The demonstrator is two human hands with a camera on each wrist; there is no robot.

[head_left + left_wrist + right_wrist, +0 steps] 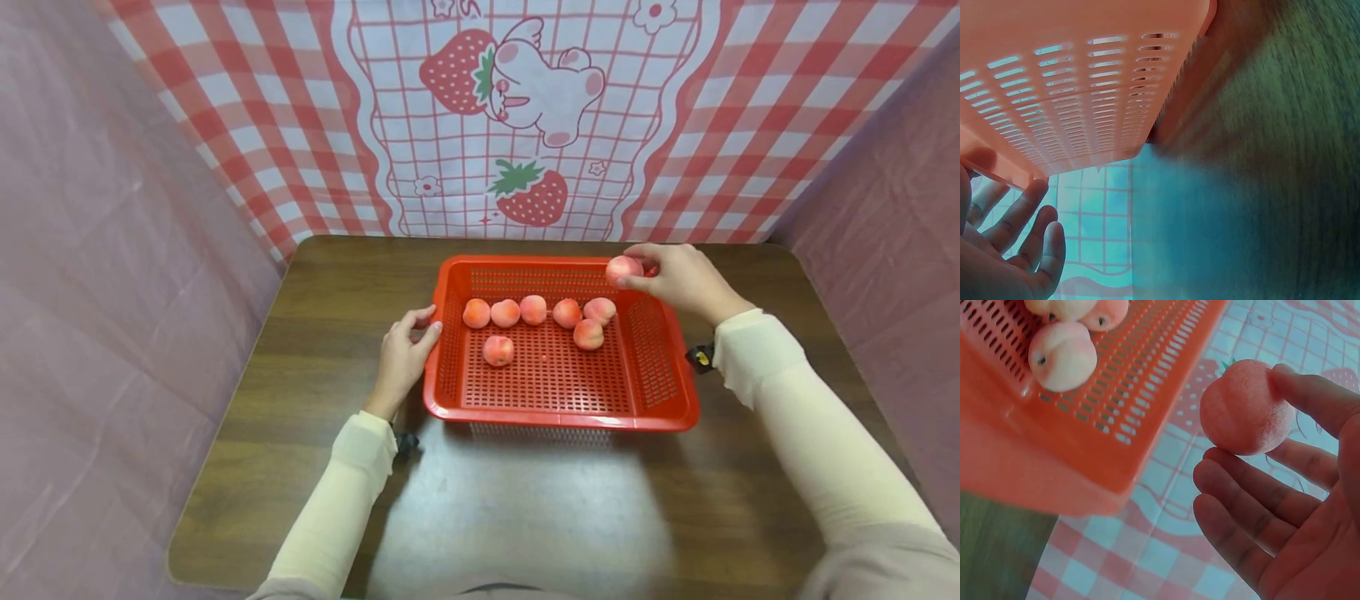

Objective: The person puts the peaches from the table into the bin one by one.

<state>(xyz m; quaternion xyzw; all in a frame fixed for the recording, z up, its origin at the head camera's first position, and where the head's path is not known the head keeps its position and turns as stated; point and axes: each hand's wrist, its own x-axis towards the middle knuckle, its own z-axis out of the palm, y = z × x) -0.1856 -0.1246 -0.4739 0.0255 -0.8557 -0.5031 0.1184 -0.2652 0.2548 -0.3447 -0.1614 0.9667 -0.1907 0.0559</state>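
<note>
A red perforated plastic basket (562,418) stands on the table with several peaches in it. At its left rim is my left hand (403,354); thumb and fingertips hold the edge lightly, the other fingers loosely bent below the rim in the left wrist view. My right hand (678,279) pinches a peach (1246,407) between thumb and fingers, above the basket's back right corner. Inside, a row of three peaches (506,313) lies at the back left, with one peach (498,351) in front. A cluster of three peaches (588,334) lies further right.
The wooden table (300,392) extends around the basket. Behind it hangs a red and white checked cloth (300,150) with strawberry prints. Pink curtains (112,333) border both sides. Dark wrist cameras (406,446) are strapped at both wrists.
</note>
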